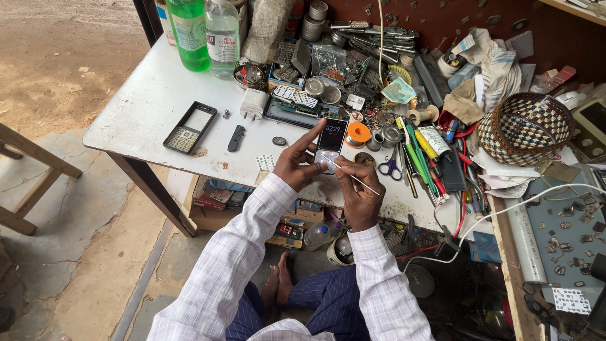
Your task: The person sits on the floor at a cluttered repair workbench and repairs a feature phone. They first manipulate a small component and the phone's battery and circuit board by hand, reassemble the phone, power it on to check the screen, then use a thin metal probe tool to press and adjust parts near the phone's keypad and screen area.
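A small mobile phone, screen lit, is gripped upright at the white table edge by the left hand, fingers curled round it. A thin metal probe is pinched in the right hand, its tip at the keypad area. Fine, steady tip placement is judged necessary. The contact point is too small to resolve.

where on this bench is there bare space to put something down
Bare tabletop lies between the green bottle and the black phone frame. Right of the white charger, tools crowd everything up to the woven basket.
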Available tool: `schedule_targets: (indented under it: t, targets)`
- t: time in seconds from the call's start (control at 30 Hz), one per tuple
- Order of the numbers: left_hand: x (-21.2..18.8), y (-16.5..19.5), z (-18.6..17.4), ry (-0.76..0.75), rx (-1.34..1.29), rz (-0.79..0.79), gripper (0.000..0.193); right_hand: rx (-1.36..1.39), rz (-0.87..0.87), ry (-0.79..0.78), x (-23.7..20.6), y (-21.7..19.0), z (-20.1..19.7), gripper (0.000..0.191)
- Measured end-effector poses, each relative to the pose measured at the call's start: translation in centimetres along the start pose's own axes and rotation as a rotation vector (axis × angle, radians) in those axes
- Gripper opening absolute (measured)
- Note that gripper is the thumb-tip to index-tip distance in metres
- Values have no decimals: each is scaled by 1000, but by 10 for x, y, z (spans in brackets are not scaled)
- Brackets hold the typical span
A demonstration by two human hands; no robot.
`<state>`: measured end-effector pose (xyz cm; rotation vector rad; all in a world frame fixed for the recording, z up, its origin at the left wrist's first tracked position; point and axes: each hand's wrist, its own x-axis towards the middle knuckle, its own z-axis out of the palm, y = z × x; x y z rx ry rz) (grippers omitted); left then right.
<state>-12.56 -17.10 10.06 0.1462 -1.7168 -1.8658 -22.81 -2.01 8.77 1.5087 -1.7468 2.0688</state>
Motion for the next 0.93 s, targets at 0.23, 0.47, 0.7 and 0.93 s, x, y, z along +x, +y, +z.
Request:
schedule_targets:
  t: [0.23,0.47,0.7,0.93]
  targets:
    - [0,-2,-1,14,38,22,98,14,12,3,1,-1,1,10]
    - [2,-6,-2,-1,38,42,98,22,19,12,3,-7,2,11]
    - [2,-5,-2,16,28,17,98,57,7,10,3,-13,3,12]
    - [3,-8,-3,11,-28,-2,99,66,-7,7,3,-11,3,11]
